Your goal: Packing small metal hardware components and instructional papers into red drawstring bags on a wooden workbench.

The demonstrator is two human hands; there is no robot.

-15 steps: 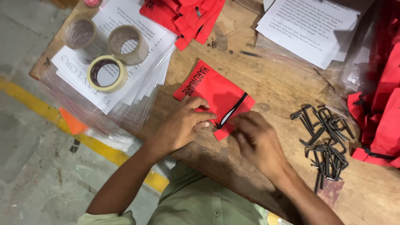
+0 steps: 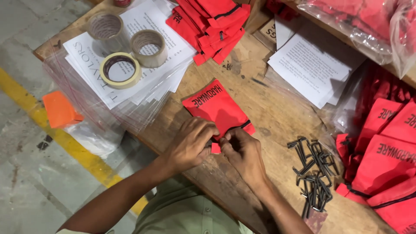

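Far left of the small red fabric pouch with black lettering (image 2: pixel 215 106), beyond the edge of the worn wooden workbench (image 2: pixel 277 125), lies a flat orange plastic piece (image 2: pixel 60 109) beside a crumpled clear plastic bag (image 2: pixel 93 136); what that bag holds cannot be made out. Up and left of the pouch, three rolls of tape (image 2: pixel 125 47), one cream and two brownish, sit on a stack of printed white sheets in clear sleeves (image 2: pixel 108 82). Straight above the pouch is a heap of similar red pouches with black drawcords (image 2: pixel 212 21), its top cut off by the frame.

The pouch itself lies flat on the bench, just in front of the person. Its near end is gathered under both hands. The left hand (image 2: pixel 190 145) is curled with fingers pressed down on the pouch's lower corner, and the right hand (image 2: pixel 245 151) pinches the mouth of the pouch by the black cord. What is inside is hidden.

Right of the pouch, a loose pile of dark metal hex keys (image 2: pixel 314 173) lies on the bare wood. Up and right of the pouch rests another stack of printed white paper (image 2: pixel 310 67). Farther right, a clear plastic bag filled with red fabric (image 2: pixel 368 21) sits at the top corner, partly cut off, and below it more red lettered pouches (image 2: pixel 385 156) crowd the bench's right edge, running out of view.
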